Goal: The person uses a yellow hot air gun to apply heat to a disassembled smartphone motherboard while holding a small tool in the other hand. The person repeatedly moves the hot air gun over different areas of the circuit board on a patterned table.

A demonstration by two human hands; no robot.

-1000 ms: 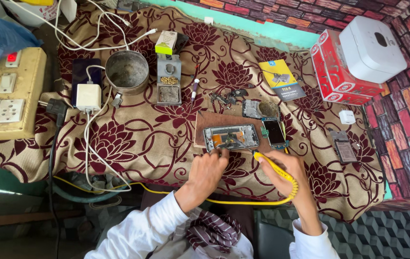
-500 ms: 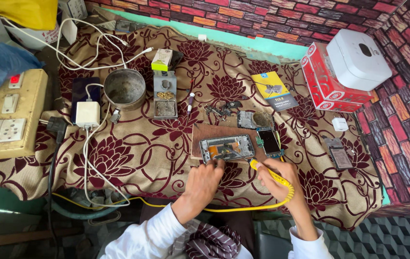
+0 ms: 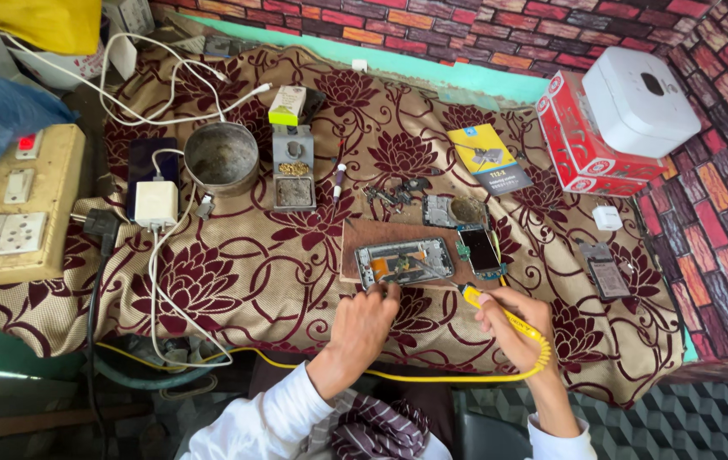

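While the right hand [image 3: 513, 328] holds a yellow iron [image 3: 500, 313], a red box [image 3: 581, 145] lies far right.

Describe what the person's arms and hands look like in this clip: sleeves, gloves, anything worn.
Both hands are bare: no gloves, and no rings or watch that I can make out. The left hand comes out of a long white sleeve reaching to the wrist. The right hand has a bare forearm, with a white sleeve edge showing only at the frame's bottom.
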